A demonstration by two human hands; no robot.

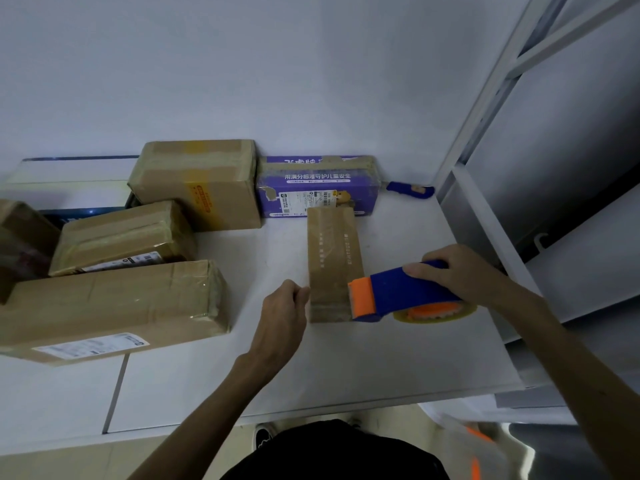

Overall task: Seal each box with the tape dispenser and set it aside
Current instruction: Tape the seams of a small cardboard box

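Narrow box (334, 261): flat on the white tabletop (346, 358) near the middle of the view, long axis running 12 to 6 o'clock; glossy clear tape along the top and over the near end.
Tape dispenser (408, 292): blue body, orange front, at 4 o'clock from the box's middle; orange end against the box's near right edge; tape roll (436, 311) under the rear, low over the tabletop.
Right grip (457, 271): wrapped over the dispenser's blue handle from above, fingers curled round it.
Left grip (284, 306): at 8 o'clock from the box's middle, fingers curled, tips pinching the box's near left edge.
Purple box (318, 188): at 12 o'clock, just behind the narrow box's far end, against the wall, brown tape across its top.
Blue knife (410, 190): at 1 o'clock, near the purple box's right end.
Brown boxes: grouped at 9 to 11 o'clock. Long box (110, 306) nearest, medium box (121, 237) behind it, tall box (201, 181) beside the purple box, edge box (20, 237) cut off at the left border.
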